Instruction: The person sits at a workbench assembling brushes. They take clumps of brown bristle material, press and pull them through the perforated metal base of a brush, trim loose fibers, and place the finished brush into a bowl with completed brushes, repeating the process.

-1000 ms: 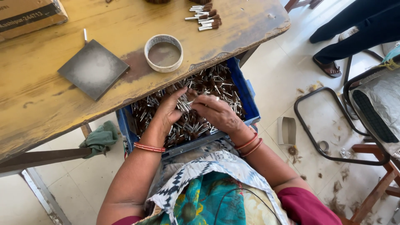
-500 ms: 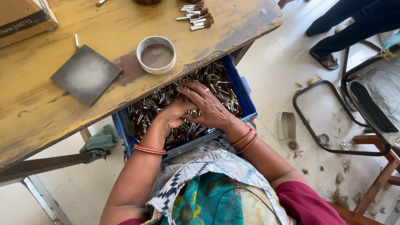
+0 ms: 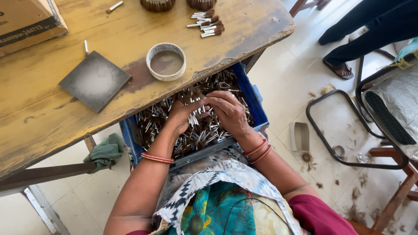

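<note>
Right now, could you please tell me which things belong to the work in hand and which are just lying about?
In use:
left hand
right hand
small brush pieces
blue crate

Lying about:
round tin
grey square plate
cardboard box
green cloth
finished brushes on table

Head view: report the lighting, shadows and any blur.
Head view: soft, even daylight, no harsh glare; the wooden table casts shade over the far part of the blue crate; the left hand and right hand are sharp on the small metal-tipped pieces; edges bend slightly from the wide lens.
</note>
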